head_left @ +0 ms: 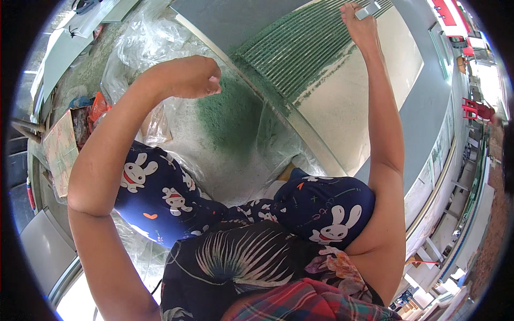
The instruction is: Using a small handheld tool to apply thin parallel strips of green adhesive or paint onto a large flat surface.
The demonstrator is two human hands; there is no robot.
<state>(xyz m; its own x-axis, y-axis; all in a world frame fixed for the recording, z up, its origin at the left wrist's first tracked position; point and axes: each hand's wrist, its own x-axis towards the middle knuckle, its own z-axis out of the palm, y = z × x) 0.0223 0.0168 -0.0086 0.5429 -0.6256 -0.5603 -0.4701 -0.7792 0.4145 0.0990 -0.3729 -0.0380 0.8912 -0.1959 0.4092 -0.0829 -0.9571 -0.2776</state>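
The small grey tool (369,9) sits in my right hand (357,24), which closes around it at the far edge of the green ridged sheet (300,48), probably to rake it. My left hand (201,77) is an empty fist above the clear plastic (155,43).

A pale desk (348,101) stretches far and to the right, dusted with green powder. Rows of thin green sticks (300,48) lie on its far part. Crumpled clear plastic sheeting (144,43) lies at the left.
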